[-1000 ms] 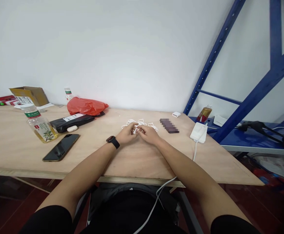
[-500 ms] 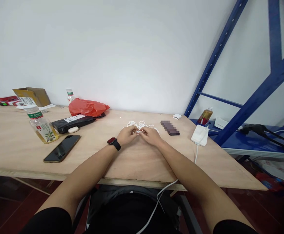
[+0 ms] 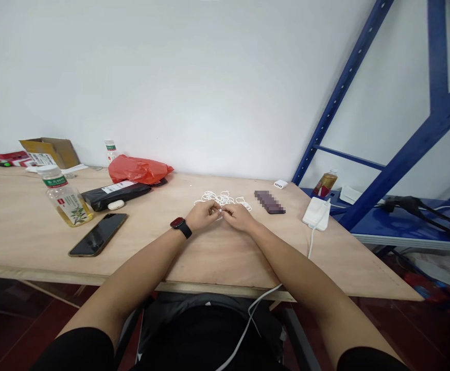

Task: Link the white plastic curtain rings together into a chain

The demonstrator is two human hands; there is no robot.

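Note:
A tangled white cord [image 3: 223,198] lies in loose loops on the wooden table, just beyond my hands. My left hand [image 3: 203,214], with a dark watch on the wrist, pinches a bit of the cord between thumb and fingertips. Facing it, my right hand [image 3: 240,216] is also closed on the cord, its fingertips almost meeting those of the left. The short piece between the fingertips is small and partly hidden.
Left on the table [image 3: 217,268] are a phone [image 3: 99,235], a drink bottle [image 3: 67,201], a white earbud case [image 3: 116,205], a black package [image 3: 111,197] and a red bag [image 3: 140,170]. Right are a pixelated dark object [image 3: 269,202], a white power strip [image 3: 316,213] and blue shelving [image 3: 395,154].
The fingers have shifted slightly on the cord, and more of its loops show beyond them. Both arms are nearly where they were.

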